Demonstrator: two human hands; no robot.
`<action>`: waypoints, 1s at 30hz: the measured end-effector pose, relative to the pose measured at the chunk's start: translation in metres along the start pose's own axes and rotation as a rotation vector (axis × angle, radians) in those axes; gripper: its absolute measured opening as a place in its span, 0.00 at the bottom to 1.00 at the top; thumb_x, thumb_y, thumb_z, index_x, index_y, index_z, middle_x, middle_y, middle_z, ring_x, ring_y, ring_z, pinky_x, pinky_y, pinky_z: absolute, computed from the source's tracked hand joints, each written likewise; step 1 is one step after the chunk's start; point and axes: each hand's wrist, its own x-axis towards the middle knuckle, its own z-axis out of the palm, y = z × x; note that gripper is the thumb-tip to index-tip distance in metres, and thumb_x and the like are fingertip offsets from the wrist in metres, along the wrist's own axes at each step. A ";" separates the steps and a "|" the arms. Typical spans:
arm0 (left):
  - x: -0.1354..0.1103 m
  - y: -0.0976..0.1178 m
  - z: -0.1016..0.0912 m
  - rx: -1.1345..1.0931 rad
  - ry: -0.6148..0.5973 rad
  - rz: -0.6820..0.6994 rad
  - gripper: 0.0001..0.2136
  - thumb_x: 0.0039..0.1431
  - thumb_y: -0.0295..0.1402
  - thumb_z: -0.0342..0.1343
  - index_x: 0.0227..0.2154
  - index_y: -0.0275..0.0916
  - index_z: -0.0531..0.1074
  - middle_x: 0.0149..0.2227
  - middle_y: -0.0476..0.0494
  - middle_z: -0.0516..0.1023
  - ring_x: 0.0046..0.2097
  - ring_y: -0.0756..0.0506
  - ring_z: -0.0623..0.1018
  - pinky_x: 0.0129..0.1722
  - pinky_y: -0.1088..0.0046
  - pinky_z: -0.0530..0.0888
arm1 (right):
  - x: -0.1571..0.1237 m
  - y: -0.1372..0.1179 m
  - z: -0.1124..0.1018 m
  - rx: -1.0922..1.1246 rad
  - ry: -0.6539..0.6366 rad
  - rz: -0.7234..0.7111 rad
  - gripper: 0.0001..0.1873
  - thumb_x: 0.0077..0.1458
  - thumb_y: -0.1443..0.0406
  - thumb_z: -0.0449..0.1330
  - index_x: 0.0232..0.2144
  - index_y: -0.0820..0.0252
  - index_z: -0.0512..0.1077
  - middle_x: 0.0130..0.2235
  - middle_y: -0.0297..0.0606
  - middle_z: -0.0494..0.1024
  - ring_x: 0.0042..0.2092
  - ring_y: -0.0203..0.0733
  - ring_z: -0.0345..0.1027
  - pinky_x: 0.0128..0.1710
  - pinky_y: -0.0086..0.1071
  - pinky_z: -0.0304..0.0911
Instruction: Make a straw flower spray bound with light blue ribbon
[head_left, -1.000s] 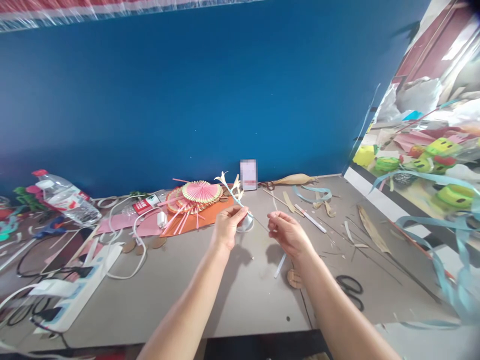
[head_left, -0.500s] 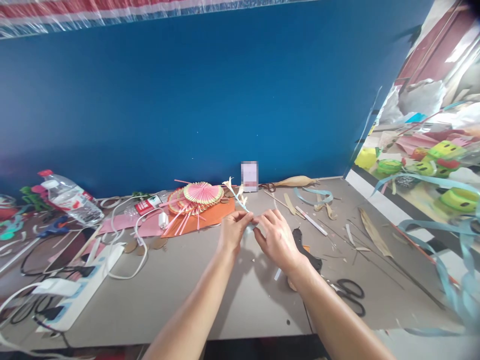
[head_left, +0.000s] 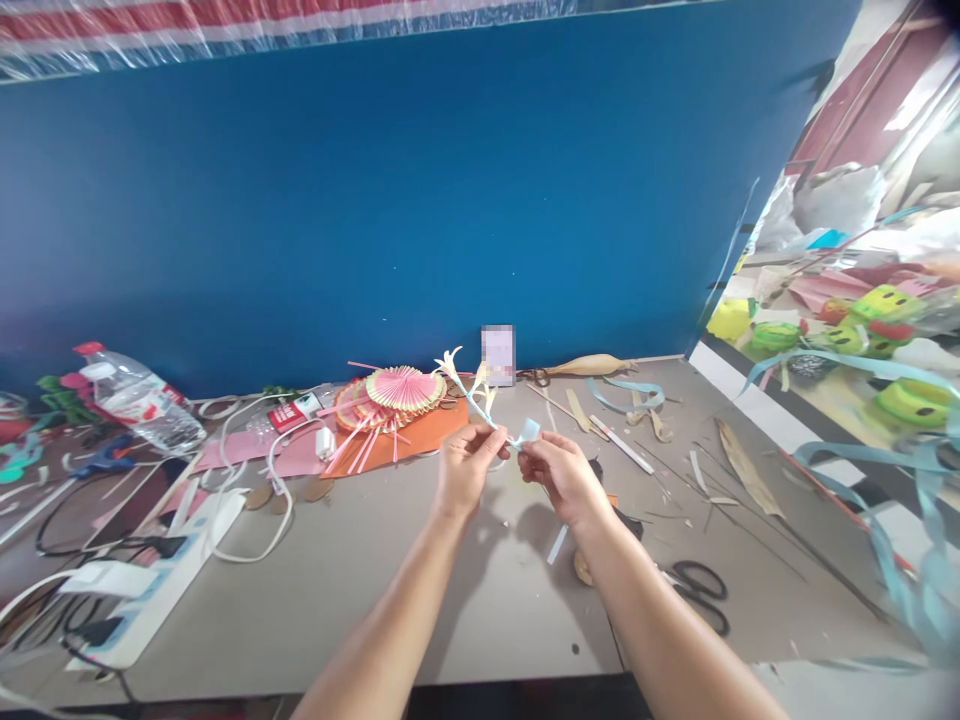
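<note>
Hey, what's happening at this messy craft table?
A person is working with bare hands above a grey table. The left hand pinches the stem of a cream paper flower sprig, and the right hand holds the end of a pale blue strip that runs from that stem. Pink paper fans and black scissors lie nearby.
</note>
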 end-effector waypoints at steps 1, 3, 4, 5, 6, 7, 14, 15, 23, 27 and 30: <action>0.000 0.000 -0.001 -0.014 -0.016 0.011 0.06 0.46 0.33 0.56 0.23 0.35 0.72 0.20 0.50 0.72 0.23 0.53 0.70 0.27 0.77 0.66 | 0.000 0.000 0.000 0.032 -0.016 0.024 0.04 0.37 0.67 0.56 0.17 0.62 0.63 0.16 0.30 0.65 0.19 0.30 0.55 0.22 0.27 0.50; 0.000 0.001 -0.004 -0.043 -0.073 0.019 0.05 0.46 0.33 0.57 0.22 0.36 0.72 0.21 0.50 0.72 0.23 0.54 0.69 0.28 0.77 0.66 | -0.001 0.000 0.000 0.076 -0.048 0.057 0.04 0.37 0.67 0.56 0.17 0.63 0.64 0.15 0.29 0.64 0.18 0.29 0.54 0.21 0.27 0.49; 0.001 0.001 -0.006 -0.060 -0.110 0.015 0.05 0.45 0.32 0.57 0.22 0.36 0.72 0.22 0.50 0.72 0.23 0.54 0.69 0.28 0.77 0.66 | -0.001 0.000 0.000 0.085 -0.061 0.072 0.04 0.37 0.67 0.55 0.16 0.63 0.64 0.14 0.29 0.64 0.18 0.29 0.54 0.20 0.27 0.49; 0.002 0.001 -0.009 -0.076 -0.147 0.005 0.05 0.44 0.32 0.57 0.21 0.36 0.72 0.22 0.50 0.73 0.23 0.54 0.70 0.28 0.77 0.66 | -0.002 0.001 0.001 0.085 -0.072 0.086 0.04 0.37 0.67 0.55 0.15 0.62 0.63 0.14 0.29 0.64 0.17 0.29 0.53 0.20 0.27 0.48; 0.004 0.001 -0.011 -0.091 -0.177 -0.010 0.05 0.44 0.32 0.58 0.21 0.36 0.72 0.22 0.50 0.73 0.23 0.54 0.70 0.29 0.76 0.66 | -0.003 0.001 0.001 0.077 -0.081 0.095 0.05 0.37 0.67 0.56 0.15 0.62 0.63 0.13 0.29 0.63 0.17 0.29 0.53 0.20 0.27 0.48; 0.005 0.000 -0.013 -0.101 -0.196 -0.025 0.05 0.43 0.32 0.58 0.21 0.36 0.72 0.22 0.50 0.73 0.23 0.54 0.70 0.29 0.76 0.66 | -0.005 0.000 0.002 0.063 -0.083 0.093 0.06 0.37 0.67 0.56 0.15 0.62 0.63 0.13 0.29 0.64 0.17 0.29 0.53 0.20 0.27 0.48; 0.006 -0.004 -0.017 -0.061 -0.115 -0.057 0.05 0.43 0.34 0.58 0.22 0.37 0.72 0.21 0.50 0.71 0.25 0.53 0.68 0.25 0.79 0.63 | -0.009 0.002 0.008 -0.046 0.065 -0.119 0.09 0.39 0.65 0.57 0.15 0.61 0.60 0.14 0.27 0.63 0.18 0.29 0.53 0.22 0.26 0.48; 0.006 -0.004 -0.016 -0.058 -0.108 -0.060 0.06 0.43 0.34 0.58 0.22 0.36 0.72 0.21 0.50 0.71 0.25 0.53 0.68 0.25 0.78 0.63 | -0.009 0.003 0.008 -0.064 0.077 -0.140 0.09 0.40 0.65 0.57 0.16 0.61 0.60 0.14 0.27 0.63 0.19 0.29 0.54 0.22 0.26 0.48; 0.001 0.004 -0.011 -0.018 -0.099 -0.082 0.07 0.42 0.35 0.59 0.21 0.35 0.71 0.18 0.52 0.68 0.22 0.54 0.66 0.25 0.78 0.63 | -0.012 0.011 0.007 -0.183 0.154 -0.287 0.10 0.43 0.61 0.56 0.19 0.60 0.61 0.16 0.29 0.64 0.21 0.32 0.57 0.22 0.27 0.50; -0.001 0.004 -0.008 -0.018 -0.063 -0.053 0.07 0.41 0.34 0.59 0.21 0.35 0.70 0.18 0.53 0.67 0.22 0.54 0.65 0.25 0.78 0.63 | -0.010 0.011 0.009 -0.168 0.145 -0.228 0.10 0.42 0.61 0.56 0.18 0.60 0.61 0.15 0.28 0.63 0.19 0.31 0.54 0.22 0.27 0.49; -0.002 0.004 -0.007 0.008 -0.030 0.004 0.07 0.43 0.34 0.58 0.23 0.35 0.70 0.20 0.51 0.69 0.24 0.54 0.66 0.26 0.78 0.63 | -0.008 0.010 0.012 -0.108 0.148 -0.201 0.10 0.42 0.63 0.56 0.17 0.60 0.60 0.14 0.27 0.63 0.19 0.30 0.54 0.22 0.26 0.48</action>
